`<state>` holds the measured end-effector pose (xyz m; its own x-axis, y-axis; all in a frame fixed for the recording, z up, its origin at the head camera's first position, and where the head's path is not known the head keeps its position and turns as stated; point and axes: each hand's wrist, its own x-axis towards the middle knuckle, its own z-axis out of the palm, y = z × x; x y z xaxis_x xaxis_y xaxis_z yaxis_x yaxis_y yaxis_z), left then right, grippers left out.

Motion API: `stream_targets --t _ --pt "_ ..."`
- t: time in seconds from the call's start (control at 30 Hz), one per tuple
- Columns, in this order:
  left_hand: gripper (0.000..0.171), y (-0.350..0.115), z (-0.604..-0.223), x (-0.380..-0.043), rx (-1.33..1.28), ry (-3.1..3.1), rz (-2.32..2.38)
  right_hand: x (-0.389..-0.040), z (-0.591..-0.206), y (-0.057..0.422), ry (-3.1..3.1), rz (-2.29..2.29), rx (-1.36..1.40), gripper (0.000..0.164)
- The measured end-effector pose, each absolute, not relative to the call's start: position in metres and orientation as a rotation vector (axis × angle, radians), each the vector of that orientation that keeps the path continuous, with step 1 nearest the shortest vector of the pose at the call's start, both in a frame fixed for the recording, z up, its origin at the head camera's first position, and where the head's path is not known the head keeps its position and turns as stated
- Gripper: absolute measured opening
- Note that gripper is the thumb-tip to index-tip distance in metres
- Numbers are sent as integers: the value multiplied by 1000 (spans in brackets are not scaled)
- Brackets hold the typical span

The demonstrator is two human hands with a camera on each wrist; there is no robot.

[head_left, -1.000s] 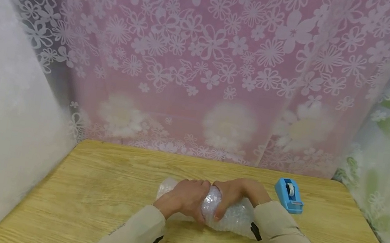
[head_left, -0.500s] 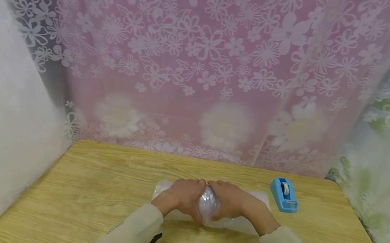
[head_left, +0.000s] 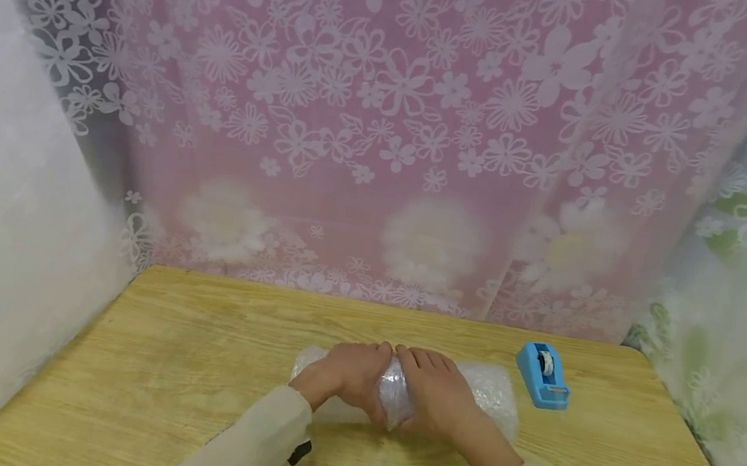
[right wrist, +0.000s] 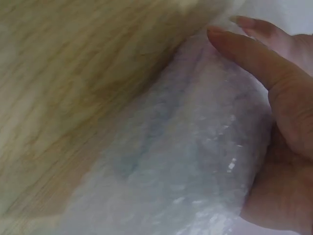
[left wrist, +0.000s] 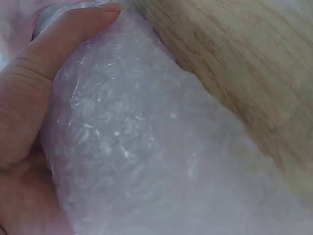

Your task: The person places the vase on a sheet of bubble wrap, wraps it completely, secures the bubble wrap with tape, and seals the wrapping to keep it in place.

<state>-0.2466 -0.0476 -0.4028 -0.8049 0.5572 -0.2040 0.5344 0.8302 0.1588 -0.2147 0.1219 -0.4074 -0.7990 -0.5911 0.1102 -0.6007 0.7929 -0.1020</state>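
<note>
A bundle of clear bubble wrap [head_left: 492, 396] lies crosswise on the table, rolled around something that cannot be made out. My left hand [head_left: 354, 377] grips it left of the middle, thumb on the near side and fingers over the far side. Close beside it, my right hand [head_left: 439, 394] holds the bundle in the same way, with a narrow shiny strip of wrap showing between the two. In the left wrist view the thumb presses along the bubble wrap [left wrist: 127, 122]. Faint bluish and purple tints show through the bubble wrap [right wrist: 195, 137] in the right wrist view.
A blue tape dispenser [head_left: 544, 375] with a roll of tape stands at the back right of the wood-grain table [head_left: 194, 367]. A pink flowered curtain [head_left: 376, 121] hangs behind the table, and pale sheets close off both sides.
My right hand has shifted its hold on the bubble wrap, its forearm swinging outward and nearer to me. More of the wrap's right end shows. The left hand keeps its place.
</note>
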Motion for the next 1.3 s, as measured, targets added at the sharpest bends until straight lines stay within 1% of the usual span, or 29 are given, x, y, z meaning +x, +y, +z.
stream_targets --t 0.1,0.4,0.43,0.63,0.67,0.77,0.87,1.0,1.2,1.3 --pt "90 -49 -402 -249 849 2748 154 -216 -413 122 -2857 206 950 103" --pt "81 -55 -406 -256 914 2709 246 -221 -418 124 -2797 199 989 98" --pt "82 -55 -407 -255 919 2712 260 -222 -418 124 -2789 187 998 97" --pt "112 -58 -411 -245 953 2846 183 -224 -416 122 -2803 141 1007 95" --pt "113 -58 -411 -243 974 2886 130 -224 -414 121 -2824 135 993 96" --pt "109 -58 -413 -238 1047 2992 -25 -225 -410 120 -2882 124 957 97" --pt "102 -58 -416 -235 1085 3062 -131 -228 -407 119 -2922 137 964 93" --pt "98 -57 -418 -235 1082 3101 -114 -234 -404 122 -2978 229 1019 88" --pt "88 -53 -418 -240 1102 3118 -63 -245 -402 129 -3098 424 1045 89" --pt "83 -51 -417 -242 1096 3103 -53 -248 -400 132 -3130 457 1074 86"
